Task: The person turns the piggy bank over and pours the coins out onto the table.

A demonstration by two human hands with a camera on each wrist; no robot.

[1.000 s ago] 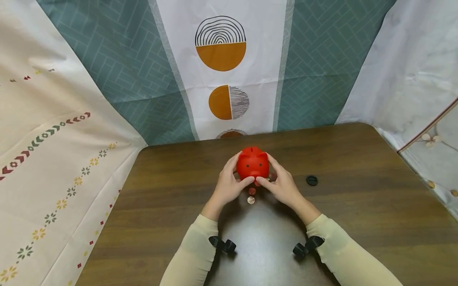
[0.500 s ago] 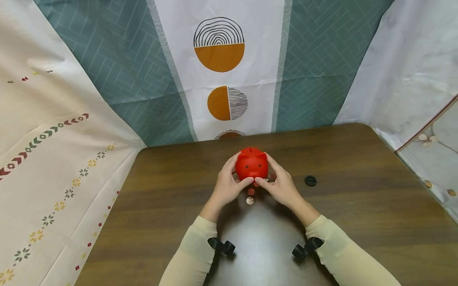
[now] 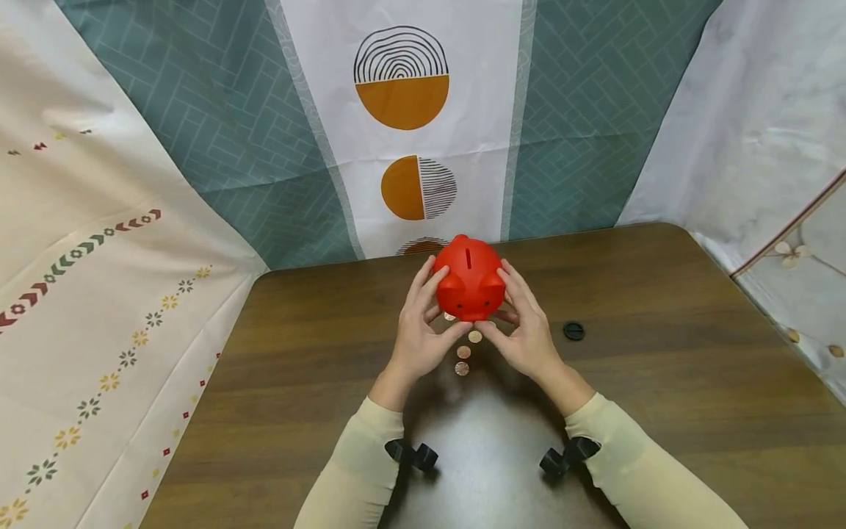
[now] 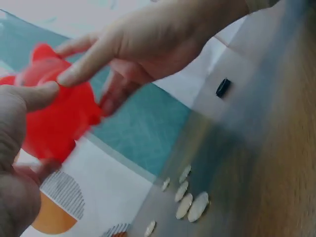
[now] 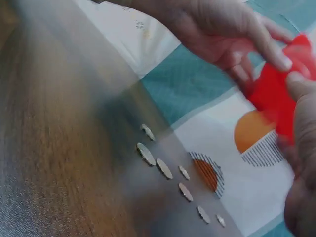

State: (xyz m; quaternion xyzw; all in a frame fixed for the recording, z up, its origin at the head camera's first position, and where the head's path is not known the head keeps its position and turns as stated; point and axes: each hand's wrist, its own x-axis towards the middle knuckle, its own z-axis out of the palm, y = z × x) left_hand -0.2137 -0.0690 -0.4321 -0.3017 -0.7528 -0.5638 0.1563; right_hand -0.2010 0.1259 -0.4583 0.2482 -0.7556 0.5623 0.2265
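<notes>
A red piggy bank [image 3: 469, 268] is held up off the table between both hands. My left hand [image 3: 423, 330] grips its left side, and my right hand [image 3: 527, 330] grips the right side. Both thumbs press near the snout, with fingers spread around the body. Its face tips down toward me, and the coin slot [image 3: 468, 257] on top shows. Below it, several coins [image 3: 463, 353] lie flat on the table; the right wrist view shows more coins [image 5: 164, 169], scattered. In both wrist views the bank is blurred, and its underside cannot be made out.
A round black plug [image 3: 573, 330] lies on the wooden table [image 3: 317, 382] to the right of my right hand. Patterned cloths [image 3: 568, 147] hang behind the far edge and at both sides. Black wrist cameras [image 3: 423, 457] sit on both forearms.
Both hands have raised the piggy bank and tilted its face downward, so the top slot now shows plainly. Coins formerly hidden behind it have come into sight. The black plug stays put.
</notes>
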